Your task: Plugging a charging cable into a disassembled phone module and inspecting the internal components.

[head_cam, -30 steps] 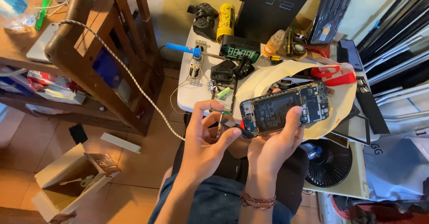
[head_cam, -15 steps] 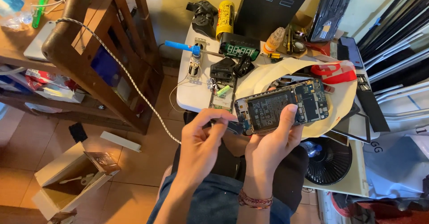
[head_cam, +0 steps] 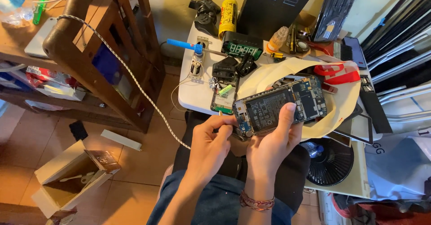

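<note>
Green and black boards show inside the opened phone, because its back cover is off. I hold it up over my lap, just in front of the small white table. My right hand is wrapped around its lower edge, with one finger lying across the dark battery. My left hand is closed in a pinch at the phone's left end. I think it holds a thin tool there, but that spot is too small for me to tell.

What could go wrong? The phone rests only on my fingers, so it could tip and fall to the tile floor. My finger could press too hard on the battery. The pinching fingers could slip and scratch the little bare parts.

Now I count. I see one opened phone in my hands and one more open green board on the table. There is one blue-handled tool, one yellow can, one black game controller, one clock with green digits, one black fan and one open cardboard box.
</note>
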